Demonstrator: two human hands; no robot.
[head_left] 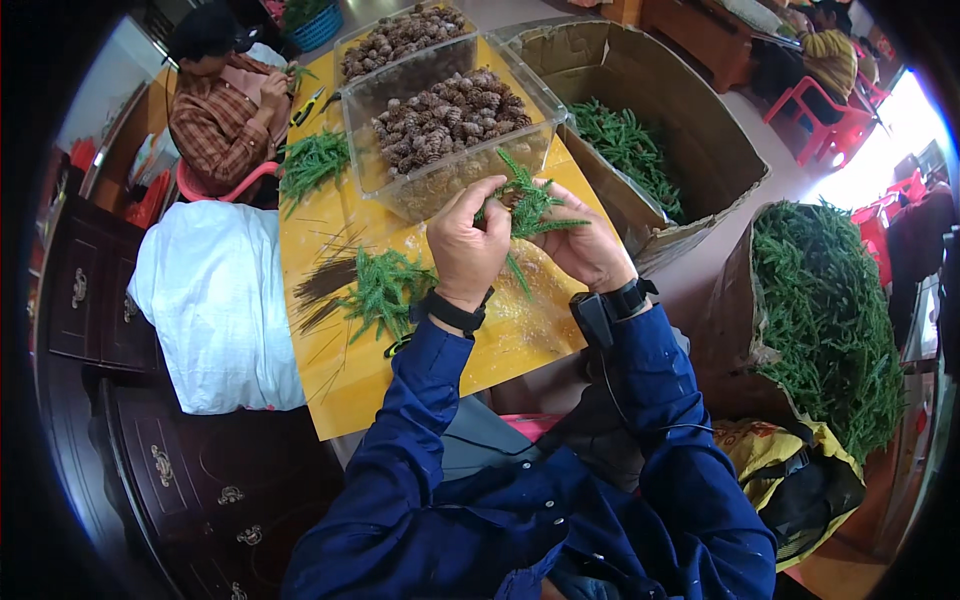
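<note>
A green fir sprig (527, 207) is pinched between both hands above the middle of the yellow surface (500, 345), just in front of the nearer clear tub. The left hand (467, 245) grips it with thumb and fingers closed; the right hand (588, 250) closes on its other side, the 2 hands nearly touching. The clear tub of pine cones (450, 125) stands at the far edge, with a second tub (400, 38) behind it. More green sprigs (385, 290) lie toward the left edge beside dark thin sticks (325, 285). Off the right edge stand a cardboard box (690, 130) and a sack of greenery (825, 320).
</note>
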